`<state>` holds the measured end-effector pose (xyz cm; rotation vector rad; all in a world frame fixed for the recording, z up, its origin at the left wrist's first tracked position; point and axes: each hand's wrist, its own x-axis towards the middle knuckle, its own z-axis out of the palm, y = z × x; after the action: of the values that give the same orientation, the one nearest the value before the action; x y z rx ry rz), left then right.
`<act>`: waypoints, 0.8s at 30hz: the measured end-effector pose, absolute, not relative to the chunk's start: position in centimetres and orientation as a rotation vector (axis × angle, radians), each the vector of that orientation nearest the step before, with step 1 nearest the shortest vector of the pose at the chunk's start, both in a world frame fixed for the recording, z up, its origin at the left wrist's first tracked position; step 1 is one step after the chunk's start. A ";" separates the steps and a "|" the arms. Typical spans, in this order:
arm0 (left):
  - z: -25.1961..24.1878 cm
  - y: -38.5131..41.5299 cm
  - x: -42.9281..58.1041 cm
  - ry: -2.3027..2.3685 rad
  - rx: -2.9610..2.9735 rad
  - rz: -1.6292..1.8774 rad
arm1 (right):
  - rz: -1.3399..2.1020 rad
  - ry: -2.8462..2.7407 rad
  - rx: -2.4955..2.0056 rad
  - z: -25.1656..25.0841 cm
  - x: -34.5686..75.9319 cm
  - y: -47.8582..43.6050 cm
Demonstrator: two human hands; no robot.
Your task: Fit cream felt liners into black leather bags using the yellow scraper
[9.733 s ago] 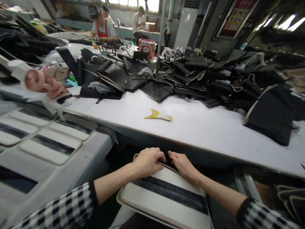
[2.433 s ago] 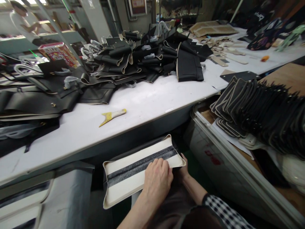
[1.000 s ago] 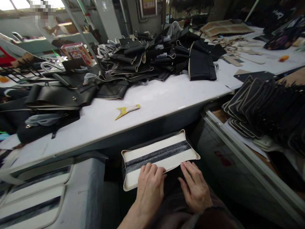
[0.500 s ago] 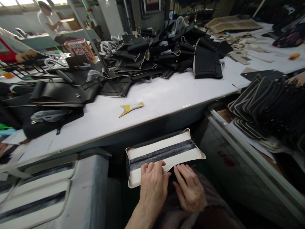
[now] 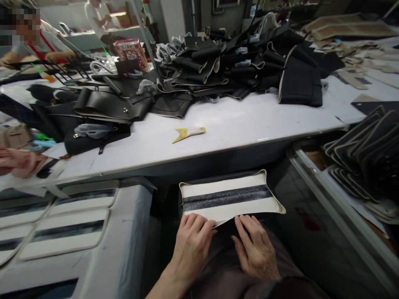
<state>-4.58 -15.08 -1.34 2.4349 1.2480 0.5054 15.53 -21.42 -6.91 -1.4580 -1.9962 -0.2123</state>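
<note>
A cream panel with a dark grey stripe point(image 5: 229, 198) rests on my lap, below the edge of the white table point(image 5: 237, 124). My left hand point(image 5: 191, 245) lies on its near edge, fingers curled over the rim. My right hand point(image 5: 255, 249) lies flat beside it, fingertips at the same near edge, fingers stretched out. A dark cloth covers my lap under both hands.
A yellow-tipped scraper point(image 5: 188, 133) lies on the table. Piles of black leather pieces point(image 5: 224, 66) fill the far side. Similar striped panels point(image 5: 62, 232) lie on the grey surface at left. A row of stacked dark panels point(image 5: 364, 153) stands at right. Other people work at the back left.
The view has swung to the left, so the panel sits further right in the picture. Both hands stay at its near edge, the left fingers a little lower on it.
</note>
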 end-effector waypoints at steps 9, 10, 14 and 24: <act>-1.1 -14.4 -4.1 1.305 2.337 0.550 | -0.203 -2.021 -1.447 -6.7 15.4 -21.4; -1.0 -14.4 -4.0 1.335 2.323 0.556 | -0.201 -2.028 -1.438 -6.7 15.4 -21.4; -0.7 -14.6 -3.5 1.444 2.283 0.578 | -0.191 -2.067 -1.391 -6.9 15.0 -21.1; -0.8 -14.8 -4.0 1.479 2.191 0.658 | -0.184 -2.135 -1.294 -6.9 13.6 -20.4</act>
<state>-4.03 -14.76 -0.78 2.1910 1.4788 0.6580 13.61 -20.35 -6.93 -1.2942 -2.1348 -0.1838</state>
